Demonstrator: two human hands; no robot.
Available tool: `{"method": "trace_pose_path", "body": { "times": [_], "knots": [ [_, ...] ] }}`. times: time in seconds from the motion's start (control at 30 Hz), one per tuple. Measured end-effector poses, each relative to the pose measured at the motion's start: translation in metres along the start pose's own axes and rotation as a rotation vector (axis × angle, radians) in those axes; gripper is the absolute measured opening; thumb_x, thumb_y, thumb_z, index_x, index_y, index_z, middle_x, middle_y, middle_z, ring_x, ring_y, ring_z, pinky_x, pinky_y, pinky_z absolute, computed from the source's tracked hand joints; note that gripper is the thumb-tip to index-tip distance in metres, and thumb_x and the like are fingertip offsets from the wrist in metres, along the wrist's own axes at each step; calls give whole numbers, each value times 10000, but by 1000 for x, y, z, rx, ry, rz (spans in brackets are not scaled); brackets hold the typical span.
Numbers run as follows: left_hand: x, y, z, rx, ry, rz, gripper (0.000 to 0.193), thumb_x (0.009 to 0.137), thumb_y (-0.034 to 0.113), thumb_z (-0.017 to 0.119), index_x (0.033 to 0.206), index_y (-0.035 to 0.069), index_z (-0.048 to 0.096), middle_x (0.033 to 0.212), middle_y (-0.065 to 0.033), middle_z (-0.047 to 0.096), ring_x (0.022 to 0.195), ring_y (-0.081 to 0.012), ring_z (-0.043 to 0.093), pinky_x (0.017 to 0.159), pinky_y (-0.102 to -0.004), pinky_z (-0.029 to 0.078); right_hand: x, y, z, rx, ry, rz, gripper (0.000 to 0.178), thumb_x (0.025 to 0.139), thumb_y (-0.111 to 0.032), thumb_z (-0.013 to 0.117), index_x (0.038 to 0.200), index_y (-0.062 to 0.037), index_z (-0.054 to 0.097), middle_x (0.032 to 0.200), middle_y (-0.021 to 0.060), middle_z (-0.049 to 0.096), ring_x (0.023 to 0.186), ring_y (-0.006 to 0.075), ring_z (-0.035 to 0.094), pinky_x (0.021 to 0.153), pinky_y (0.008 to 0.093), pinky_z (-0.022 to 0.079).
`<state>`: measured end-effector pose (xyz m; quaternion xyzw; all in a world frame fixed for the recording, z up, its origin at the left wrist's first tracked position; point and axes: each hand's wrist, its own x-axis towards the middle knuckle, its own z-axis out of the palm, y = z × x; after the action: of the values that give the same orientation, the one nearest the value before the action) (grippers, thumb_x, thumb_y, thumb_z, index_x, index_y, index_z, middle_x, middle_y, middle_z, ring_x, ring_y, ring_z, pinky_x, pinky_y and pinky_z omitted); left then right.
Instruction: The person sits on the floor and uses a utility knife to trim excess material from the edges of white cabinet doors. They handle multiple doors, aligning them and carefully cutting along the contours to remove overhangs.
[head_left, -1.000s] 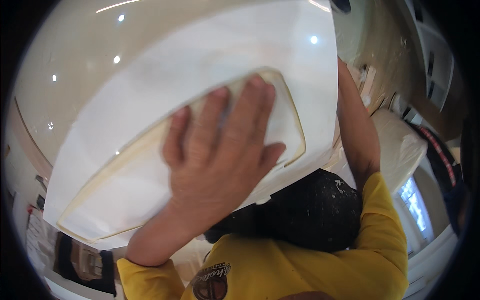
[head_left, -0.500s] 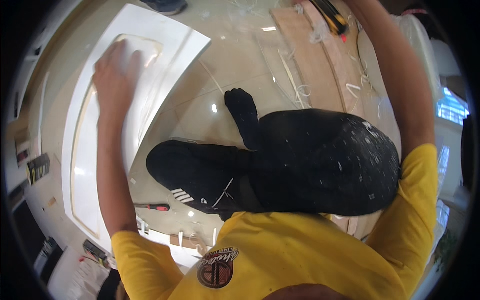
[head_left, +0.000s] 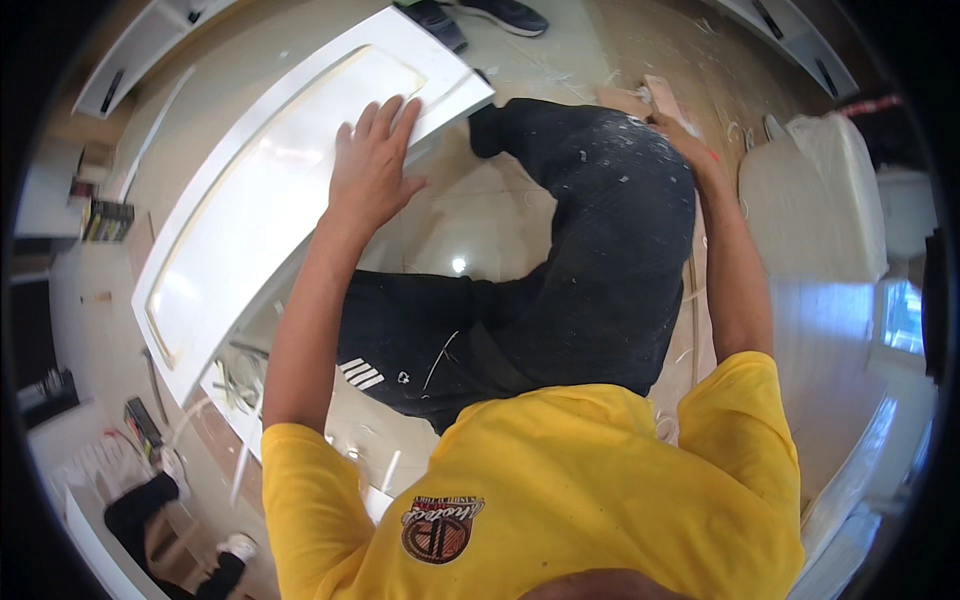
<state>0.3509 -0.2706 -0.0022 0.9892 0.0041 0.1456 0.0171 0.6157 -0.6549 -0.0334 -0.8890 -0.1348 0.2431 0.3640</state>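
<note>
A white panel (head_left: 255, 215) with a raised frame-shaped moulding slants across the left side, tilted up off the floor. My left hand (head_left: 378, 165) lies on its right edge, fingers stretched out and the thumb apart. My right hand (head_left: 682, 145) is by my bent right knee, over the wooden boards. Its fingers are partly hidden by the knee, so whether they grip anything does not show. A small red tip (head_left: 714, 155) peeks out beside the right wrist. My legs (head_left: 610, 220), in black trousers with white specks, are bent between the two hands.
Dark shoes (head_left: 505, 15) stand beyond the panel's top corner. A wrapped pale bundle (head_left: 815, 200) is on the right. At lower left are another person's legs (head_left: 140, 510). White strips (head_left: 240, 460) and scraps lie near the panel's lower end. White cabinets (head_left: 790, 35) are at the far right.
The panel has tipped up and shifted right, with my left hand moving to its right edge. My right hand has come back from the far boards to my knee. My legs have shifted.
</note>
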Motion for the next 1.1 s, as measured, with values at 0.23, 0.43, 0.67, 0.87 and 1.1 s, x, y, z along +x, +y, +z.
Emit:
{"method": "trace_pose_path", "body": {
  "times": [0.23,0.43,0.67,0.87,1.1],
  "knots": [
    [0,-17,9,56,-26,-79,796,755,-131,647,1498,121,512,1471,-216,530,1282,-347,556,1004,-442,472,54,-156,6,-54,-76,-270,308,1044,-233,563,1233,-1,633,968,38,623,718,72,590,579,228,498],
    [-47,-12,-7,-96,152,5,524,881,92,723,1389,47,601,1283,-153,637,1158,-293,609,954,-432,493,69,-284,93,-670,-162,-759,375,950,-373,686,967,2,671,777,86,662,685,186,634,621,346,508],
    [-9,-116,-10,-148,220,-87,479,932,422,706,1204,29,728,1173,-185,725,1070,-340,682,984,-474,494,73,-315,208,-813,1,-973,405,906,-390,756,1068,-25,692,830,112,697,708,195,636,677,327,510],
    [0,-142,6,-279,204,-289,502,855,405,754,1150,2,707,1234,-226,652,1246,-384,580,1065,-547,418,63,-321,232,-921,93,-1305,314,986,-315,666,1114,-29,683,834,88,688,684,179,615,655,317,500],
    [13,-151,-6,-370,1,-342,498,865,421,736,1156,17,715,1131,-206,726,1168,-379,639,1076,-540,411,63,-333,204,-589,-100,-593,314,1061,-319,569,1161,-29,637,764,3,548,608,82,489,565,254,390]
  ]
}}
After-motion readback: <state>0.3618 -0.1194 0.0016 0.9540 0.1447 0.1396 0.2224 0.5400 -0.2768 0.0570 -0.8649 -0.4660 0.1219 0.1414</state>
